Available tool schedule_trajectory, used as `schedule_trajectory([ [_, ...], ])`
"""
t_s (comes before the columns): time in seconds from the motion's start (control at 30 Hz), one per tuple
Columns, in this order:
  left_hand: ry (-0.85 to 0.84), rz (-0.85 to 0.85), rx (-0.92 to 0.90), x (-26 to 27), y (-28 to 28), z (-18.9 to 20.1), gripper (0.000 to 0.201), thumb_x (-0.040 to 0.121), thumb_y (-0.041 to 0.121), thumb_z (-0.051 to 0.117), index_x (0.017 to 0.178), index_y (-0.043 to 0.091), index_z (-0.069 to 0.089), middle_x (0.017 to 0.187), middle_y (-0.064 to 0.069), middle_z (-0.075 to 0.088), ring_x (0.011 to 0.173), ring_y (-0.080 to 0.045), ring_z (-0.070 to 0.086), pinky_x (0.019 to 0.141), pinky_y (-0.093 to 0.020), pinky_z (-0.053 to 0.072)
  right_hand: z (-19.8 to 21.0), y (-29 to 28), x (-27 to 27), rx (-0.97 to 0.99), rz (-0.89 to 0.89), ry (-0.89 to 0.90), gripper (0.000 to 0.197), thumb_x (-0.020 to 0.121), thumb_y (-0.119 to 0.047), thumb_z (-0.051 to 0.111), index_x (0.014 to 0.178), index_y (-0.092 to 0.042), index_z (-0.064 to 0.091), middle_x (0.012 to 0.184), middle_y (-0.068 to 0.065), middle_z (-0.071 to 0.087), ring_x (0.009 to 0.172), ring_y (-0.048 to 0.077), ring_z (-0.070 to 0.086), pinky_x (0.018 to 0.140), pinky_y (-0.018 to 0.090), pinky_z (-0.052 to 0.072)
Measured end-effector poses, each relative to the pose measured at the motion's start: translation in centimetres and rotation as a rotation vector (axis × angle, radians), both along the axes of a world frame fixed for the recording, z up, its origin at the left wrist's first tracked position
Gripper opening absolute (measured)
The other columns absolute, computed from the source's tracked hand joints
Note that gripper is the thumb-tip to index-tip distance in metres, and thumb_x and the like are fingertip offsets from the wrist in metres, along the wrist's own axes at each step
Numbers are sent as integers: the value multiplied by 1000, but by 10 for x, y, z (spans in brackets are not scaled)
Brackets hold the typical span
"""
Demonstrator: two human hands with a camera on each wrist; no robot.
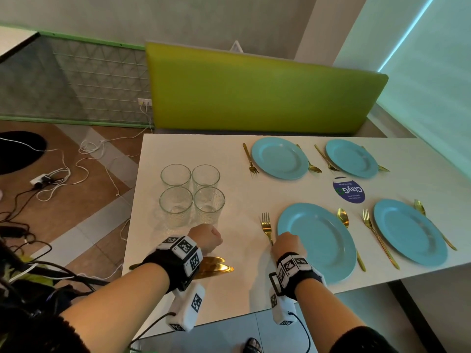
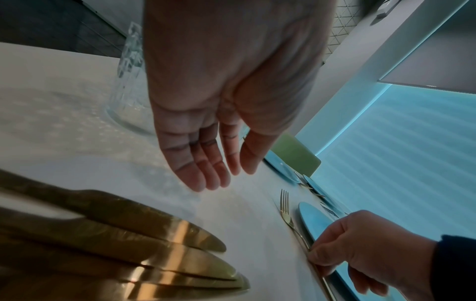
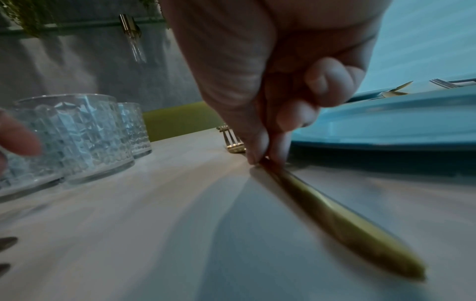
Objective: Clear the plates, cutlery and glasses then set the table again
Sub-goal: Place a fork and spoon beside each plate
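Several blue plates lie on the white table (image 1: 183, 250), each with a gold fork and spoon beside it. My right hand (image 1: 283, 241) (image 3: 262, 156) pinches the handle of the gold fork (image 1: 266, 226) (image 3: 335, 215) lying just left of the nearest blue plate (image 1: 318, 240) (image 3: 386, 122). My left hand (image 1: 207, 238) (image 2: 206, 173) hovers over the table with relaxed, straight fingers, holding nothing, just in front of several clear glasses (image 1: 191, 194) (image 3: 77, 138). A small pile of gold knives (image 1: 216, 267) (image 2: 154, 244) lies under my left wrist.
A green bench back (image 1: 254, 93) stands behind the table. A round blue sticker (image 1: 348, 190) sits between the plates. Cables and a power strip (image 1: 46, 178) lie on the floor to the left. The table's near edge runs just below my wrists.
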State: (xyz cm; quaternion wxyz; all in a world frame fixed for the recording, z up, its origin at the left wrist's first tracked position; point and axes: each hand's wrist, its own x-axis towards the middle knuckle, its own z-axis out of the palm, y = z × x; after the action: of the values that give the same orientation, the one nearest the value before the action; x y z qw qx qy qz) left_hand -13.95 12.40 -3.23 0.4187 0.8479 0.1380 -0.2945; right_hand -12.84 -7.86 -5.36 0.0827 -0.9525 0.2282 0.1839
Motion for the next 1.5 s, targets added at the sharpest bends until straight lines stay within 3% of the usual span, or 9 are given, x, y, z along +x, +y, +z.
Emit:
schedule_trajectory([
  [0.2,-17,-18,9,0,0,-2,20,91,16,54,71,21,51,95,-9,60,87,-21,54,78,-26,44,1,-2,-4,-22,16,5,25,93,-14,45,110,-8,63,113,8,65,105,25,63,85,29,50],
  [0.27,-16,-18,8,0,0,0,7,91,17,54,87,15,59,105,-14,65,87,-21,55,81,-27,47,1,-2,-5,-24,18,5,25,93,-13,45,111,-8,63,113,8,65,105,24,63,85,29,50],
  [0.37,-27,-21,21,-2,0,0,20,91,16,54,107,8,62,114,-14,65,93,-23,58,86,-28,48,1,-4,-7,-26,17,2,25,93,-13,46,110,-9,63,112,8,66,104,24,63,83,28,50],
  [0.63,-28,-15,63,-12,6,-3,12,90,18,55,100,13,60,104,-10,62,93,-23,59,87,-31,51,-2,-4,-10,-43,35,-19,27,94,-10,42,112,-8,62,113,9,65,105,24,63,85,30,51],
  [0.77,-38,-36,137,-15,15,-7,5,90,18,55,94,16,57,108,-10,63,111,-28,59,84,-28,47,-2,-4,-12,-50,36,-13,28,94,-11,42,113,-8,62,114,9,65,106,24,63,86,30,50],
  [0.97,-52,-146,370,-20,33,-16,49,86,26,61,130,11,44,133,-9,49,123,-25,48,99,-29,41,1,-2,-15,-26,43,-24,26,95,-18,44,112,-8,62,111,9,65,104,25,63,84,31,50],
  [1.1,-12,-327,586,-33,53,-25,75,74,30,74,134,12,32,137,-10,35,130,-29,32,103,-37,38,8,5,-17,-9,84,-60,33,95,-35,48,112,-10,62,113,9,65,105,25,63,83,32,50],
  [1.27,-67,-491,673,-52,76,-38,88,70,33,78,141,14,28,142,-7,28,131,-29,30,107,-37,35,12,17,-23,-10,132,-82,30,95,-30,47,110,-10,64,112,8,66,103,24,63,80,29,49],
  [1.5,-153,-654,693,-61,82,-32,43,88,23,59,128,10,53,125,-10,51,123,-26,49,101,-31,43,8,38,-38,-36,219,-76,31,96,-28,46,115,-11,62,115,7,64,105,24,62,83,30,49],
])
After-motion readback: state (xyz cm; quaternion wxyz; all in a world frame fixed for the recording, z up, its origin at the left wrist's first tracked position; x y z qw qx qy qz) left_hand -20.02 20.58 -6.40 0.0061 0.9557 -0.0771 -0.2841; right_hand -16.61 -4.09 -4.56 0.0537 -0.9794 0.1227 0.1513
